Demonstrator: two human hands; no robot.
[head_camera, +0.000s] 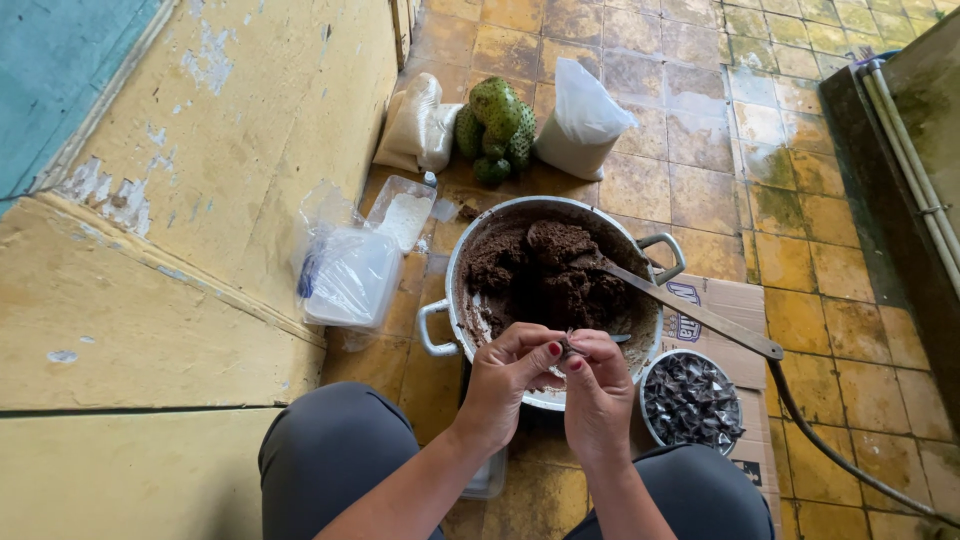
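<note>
While a spoon (690, 312) rests in the pot (553, 280) of brown paste, the left hand (510, 372) and right hand (598, 385) pinch one small dark piece (567, 348) between their fingertips above the rim.

Up by the yellow wall (200, 200) sit green spiky soursops (497, 130), flanked by a beige sack (412, 125) and a white powder bag (583, 122). Clear plastic containers (350, 275) rest left on the tiled floor (820, 280); a hose (850, 465) snakes right.
</note>
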